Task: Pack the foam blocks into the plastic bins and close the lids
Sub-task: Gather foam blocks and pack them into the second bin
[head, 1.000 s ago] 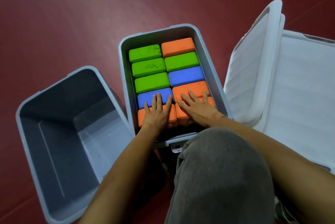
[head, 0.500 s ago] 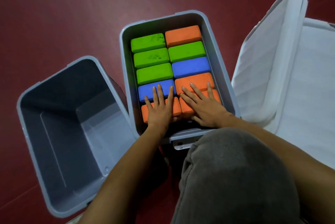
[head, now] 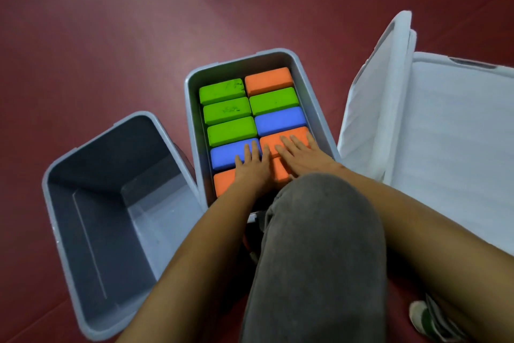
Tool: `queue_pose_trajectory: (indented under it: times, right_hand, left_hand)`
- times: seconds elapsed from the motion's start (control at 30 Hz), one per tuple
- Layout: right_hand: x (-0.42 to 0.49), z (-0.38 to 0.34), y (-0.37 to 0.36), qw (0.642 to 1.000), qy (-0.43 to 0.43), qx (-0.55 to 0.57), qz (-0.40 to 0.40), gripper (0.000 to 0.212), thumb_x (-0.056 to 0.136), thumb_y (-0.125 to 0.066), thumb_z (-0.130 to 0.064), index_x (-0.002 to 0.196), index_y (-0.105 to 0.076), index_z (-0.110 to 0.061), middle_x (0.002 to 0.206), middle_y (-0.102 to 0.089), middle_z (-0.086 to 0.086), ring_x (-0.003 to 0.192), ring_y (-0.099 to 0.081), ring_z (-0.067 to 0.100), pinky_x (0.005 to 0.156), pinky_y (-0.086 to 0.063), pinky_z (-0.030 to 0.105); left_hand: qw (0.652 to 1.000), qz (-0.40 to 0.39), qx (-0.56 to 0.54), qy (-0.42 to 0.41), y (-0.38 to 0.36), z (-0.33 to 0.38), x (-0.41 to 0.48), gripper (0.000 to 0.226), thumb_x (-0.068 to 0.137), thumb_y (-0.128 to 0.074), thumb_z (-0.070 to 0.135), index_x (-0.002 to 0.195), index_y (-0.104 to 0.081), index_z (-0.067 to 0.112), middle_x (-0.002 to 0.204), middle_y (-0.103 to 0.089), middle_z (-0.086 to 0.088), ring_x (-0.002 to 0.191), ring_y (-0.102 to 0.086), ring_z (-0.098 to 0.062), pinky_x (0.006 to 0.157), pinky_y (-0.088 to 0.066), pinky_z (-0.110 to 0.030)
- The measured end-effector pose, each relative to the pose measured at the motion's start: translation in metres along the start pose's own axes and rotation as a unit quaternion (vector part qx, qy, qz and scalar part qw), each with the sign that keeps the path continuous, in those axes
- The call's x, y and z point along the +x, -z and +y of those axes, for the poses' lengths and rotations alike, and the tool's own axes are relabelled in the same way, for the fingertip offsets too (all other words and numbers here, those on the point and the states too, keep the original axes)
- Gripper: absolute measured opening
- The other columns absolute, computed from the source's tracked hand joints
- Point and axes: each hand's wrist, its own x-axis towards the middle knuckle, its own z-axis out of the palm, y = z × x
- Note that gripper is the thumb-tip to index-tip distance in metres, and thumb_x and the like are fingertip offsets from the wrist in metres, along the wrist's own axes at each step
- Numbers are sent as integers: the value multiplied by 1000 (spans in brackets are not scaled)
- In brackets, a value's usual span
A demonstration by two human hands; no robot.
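A grey plastic bin [head: 322, 109] on the floor holds two rows of foam blocks, green [head: 222, 91], blue [head: 279, 120] and orange [head: 268, 80], packed tight to the rim. My left hand [head: 251, 166] lies flat, fingers spread, on the near blue block [head: 225, 155] and near orange block [head: 224, 182] of the left row. My right hand [head: 301, 155] lies flat on the two near orange blocks of the right row. Neither hand grips anything. A second grey bin [head: 69, 164] stands empty to the left.
Two white lids lean at the right: one upright [head: 375, 92] against the full bin's side, one [head: 450, 134] lying behind it. My knee in grey trousers [head: 319, 245] hides the full bin's near edge. A shoe [head: 420, 315] shows at the lower right. The floor is dark red.
My view has shifted, so the bins sit lower in frame. Both hands stay flat on the near blocks; the left hand has slid slightly to the right.
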Motion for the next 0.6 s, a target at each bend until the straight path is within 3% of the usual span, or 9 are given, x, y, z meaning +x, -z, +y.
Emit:
queue_pose_trajectory:
  times: [0.23, 0.6]
  right_hand:
    - [-24, 4, 32, 999, -33, 29, 27, 101, 91, -45, -71, 160, 1, -13, 167, 7, 12, 154, 0, 34, 119, -2, 63]
    - [-31, -2, 26, 998, -43, 18, 37, 95, 96, -35, -70, 160, -1, -9, 167, 4, 16, 154, 0, 34, 122, -3, 58]
  left_hand:
    - [998, 19, 14, -57, 34, 37, -23, 88, 99, -41, 57, 159, 6, 13, 165, 21, -7, 151, 18, -34, 119, -9, -60]
    - [999, 25, 16, -42, 36, 20, -25, 98, 93, -47, 66, 159, 10, 21, 165, 20, -7, 151, 16, -36, 120, -8, -59]
